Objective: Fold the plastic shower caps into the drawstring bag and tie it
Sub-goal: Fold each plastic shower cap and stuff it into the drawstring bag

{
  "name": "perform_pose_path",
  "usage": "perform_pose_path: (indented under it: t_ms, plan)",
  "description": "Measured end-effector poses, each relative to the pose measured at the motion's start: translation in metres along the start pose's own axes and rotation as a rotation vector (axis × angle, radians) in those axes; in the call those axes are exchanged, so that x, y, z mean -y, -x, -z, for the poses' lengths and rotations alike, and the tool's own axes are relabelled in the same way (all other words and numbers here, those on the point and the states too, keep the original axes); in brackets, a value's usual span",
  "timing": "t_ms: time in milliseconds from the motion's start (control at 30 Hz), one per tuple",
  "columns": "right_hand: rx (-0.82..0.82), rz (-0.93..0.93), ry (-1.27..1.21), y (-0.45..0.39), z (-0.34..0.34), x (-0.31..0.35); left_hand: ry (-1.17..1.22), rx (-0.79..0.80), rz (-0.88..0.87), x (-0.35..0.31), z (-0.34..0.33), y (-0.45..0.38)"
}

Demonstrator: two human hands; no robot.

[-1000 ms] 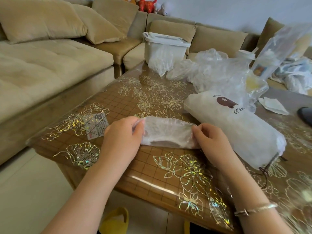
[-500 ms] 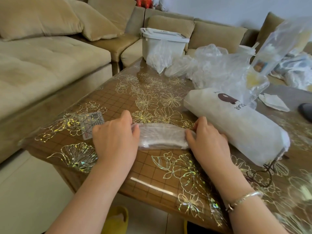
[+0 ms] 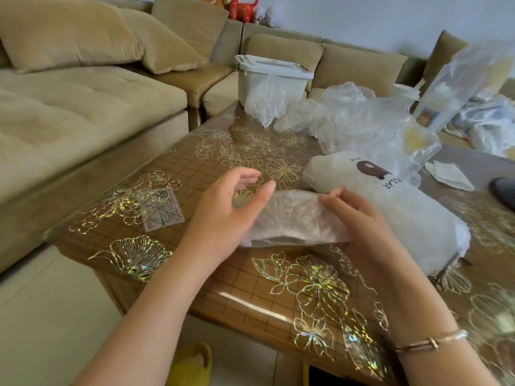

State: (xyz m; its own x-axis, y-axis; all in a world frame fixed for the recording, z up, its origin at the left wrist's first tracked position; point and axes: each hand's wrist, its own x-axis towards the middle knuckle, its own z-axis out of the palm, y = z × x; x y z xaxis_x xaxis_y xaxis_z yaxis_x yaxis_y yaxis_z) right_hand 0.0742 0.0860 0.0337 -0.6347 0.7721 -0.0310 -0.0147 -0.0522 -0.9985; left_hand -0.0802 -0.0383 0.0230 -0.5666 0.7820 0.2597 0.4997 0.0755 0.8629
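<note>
Right hand (image 3: 359, 221) grips folded cap (image 3: 292, 221), left hand (image 3: 223, 215) seemingly loose, drawstring bag (image 3: 390, 207) beside

Reaching forward with both bare forearms, close together. Left hand (image 3: 223, 215) hovering with fingers spread and relaxed, thumb extended toward the right, palm turned inward, gripping nothing. Right hand (image 3: 359, 218) curling its fingers (image 3: 338, 195) over the top edge of something, thumb tucked beneath, pinching it. Wearing a thin bangle (image 3: 430, 341) on the right wrist.
</note>
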Motion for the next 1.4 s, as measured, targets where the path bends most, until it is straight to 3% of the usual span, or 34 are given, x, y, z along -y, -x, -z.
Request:
perform_pose_path:
  t_ms: [167,300,400,533,600,700,767,867,967,1167,1233,1400]
  plan:
    - [0.156,0.032,-0.197,0.001,0.008,0.011,0.182,0.277,0.099,-0.014,0.001,0.002]
    - [0.17,-0.024,-0.208,-0.005,0.011,0.01,0.307,0.438,0.172,-0.014,0.003,0.004]
    - [0.122,-0.065,-0.277,-0.008,0.007,0.01,0.359,0.439,0.208,-0.014,0.008,0.004]
    - [0.069,-0.045,-0.486,-0.008,0.003,0.006,0.439,0.28,0.249,-0.013,0.011,0.001]
    - [0.005,0.053,-0.32,-0.006,0.002,0.001,0.518,0.153,0.298,-0.012,0.009,0.0]
    - [-0.085,0.352,0.391,0.002,0.001,-0.007,0.605,0.003,0.359,-0.007,0.004,-0.004]
    - [-0.022,0.547,0.721,0.006,-0.001,-0.014,0.664,-0.036,0.378,-0.003,0.0,-0.006]
    - [0.091,0.686,0.953,0.008,-0.003,-0.023,0.689,-0.047,0.408,0.0,-0.009,-0.006]
    - [0.161,0.738,1.06,0.009,-0.005,-0.024,0.598,-0.031,0.411,0.004,-0.017,-0.005]
    - [0.231,0.652,1.089,0.008,-0.002,-0.024,-0.283,-0.188,0.071,0.007,-0.016,0.003]
    - [0.255,0.64,1.1,0.008,-0.004,-0.023,-0.328,-0.126,0.017,0.005,-0.011,0.003]
    - [0.309,0.565,0.966,0.01,-0.008,-0.018,-0.153,0.11,0.075,0.005,0.0,0.005]
